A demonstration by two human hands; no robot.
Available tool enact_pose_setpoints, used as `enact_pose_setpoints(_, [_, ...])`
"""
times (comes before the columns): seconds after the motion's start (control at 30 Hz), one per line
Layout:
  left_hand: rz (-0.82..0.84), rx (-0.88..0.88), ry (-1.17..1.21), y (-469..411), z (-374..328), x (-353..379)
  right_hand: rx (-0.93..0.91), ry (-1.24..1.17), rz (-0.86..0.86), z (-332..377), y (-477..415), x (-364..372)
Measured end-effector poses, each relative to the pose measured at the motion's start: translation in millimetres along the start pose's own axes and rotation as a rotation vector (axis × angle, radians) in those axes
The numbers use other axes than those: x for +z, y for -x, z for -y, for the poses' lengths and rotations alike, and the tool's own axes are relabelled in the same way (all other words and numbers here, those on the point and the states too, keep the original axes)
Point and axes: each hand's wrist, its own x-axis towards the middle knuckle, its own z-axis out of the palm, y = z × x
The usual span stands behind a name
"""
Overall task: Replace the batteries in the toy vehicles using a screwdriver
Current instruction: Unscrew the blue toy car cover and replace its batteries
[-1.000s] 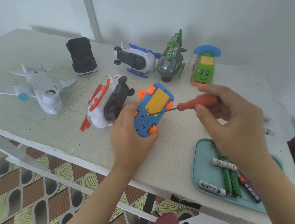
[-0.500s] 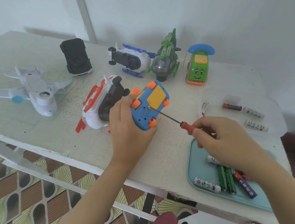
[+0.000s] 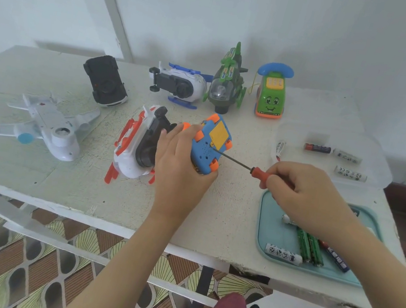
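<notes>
While clutching the blue plastic toy car with orange wheels (image 3: pixel 208 149), underside up, over the middle of the white surface (image 3: pixel 32 173) in the curled left hand (image 3: pixel 180 169), pinches the orange-handled screwdriver (image 3: pixel 248 167) in the right hand (image 3: pixel 307 195), tip touching that underside.

Blue toy car (image 3: pixel 208 146) upturned, screwdriver (image 3: pixel 245 167) tip at underside.

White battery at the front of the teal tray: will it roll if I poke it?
Probably yes: the white battery is a round cylinder lying on its side. The rim of the teal tray would likely stop it. Its smooth wrapper may feel slippery.
</notes>
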Motion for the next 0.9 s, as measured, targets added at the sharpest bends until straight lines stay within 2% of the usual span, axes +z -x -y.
enact_pose_setpoints(0.13, [0.051,0.011,0.009,0.3,2.9,-1.0,-0.001,-0.005,0.000,-0.4,-2.2,2.2])
enact_pose_setpoints(0.4, [0.027,0.050,-0.042,-5.5,2.4,-2.0,-0.057,-0.029,0.052,4.1,0.7,18.9])
enact_pose_setpoints(0.67, [-0.032,0.134,-0.102,-11.1,4.0,7.6,-0.037,-0.059,-0.034,12.3,3.3,48.4])
enact_pose_setpoints(0.9, [-0.131,0.106,-0.223,-5.3,4.2,24.3,0.010,-0.147,-0.075,17.2,7.2,63.3])
